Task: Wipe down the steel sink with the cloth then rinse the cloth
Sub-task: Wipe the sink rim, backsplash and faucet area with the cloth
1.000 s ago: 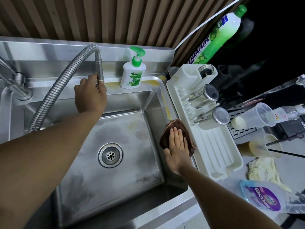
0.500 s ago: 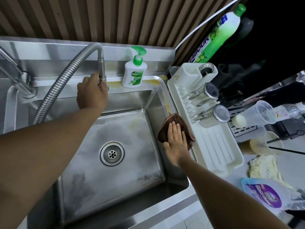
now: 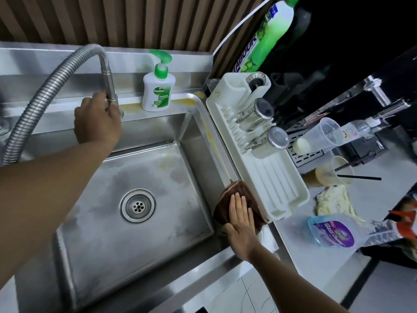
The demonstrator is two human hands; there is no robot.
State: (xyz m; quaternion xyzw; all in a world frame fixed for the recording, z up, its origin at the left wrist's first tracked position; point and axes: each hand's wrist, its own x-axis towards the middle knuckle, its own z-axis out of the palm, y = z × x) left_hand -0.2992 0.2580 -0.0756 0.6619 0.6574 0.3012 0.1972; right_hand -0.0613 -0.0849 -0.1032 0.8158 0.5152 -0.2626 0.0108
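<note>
Cloth (image 3: 229, 194): brown, bunched, on right rim of steel sink (image 3: 135, 249), against near-left edge of white drying rack (image 3: 277, 177). Right hand (image 3: 241, 222) flat on cloth, fingers straight and together, pressing (no grip). Left hand (image 3: 97, 123) at far rim, fingers curled round base of faucet pipe (image 3: 107, 80). Soap bottle (image 3: 159, 91) upright just right of faucet pipe. Yellow stain (image 3: 209, 136) along right rim, far of cloth. Drain (image 3: 137, 206) mid-basin. Spray bottle (image 3: 331, 231) lying on counter, near and right of rack.
</note>
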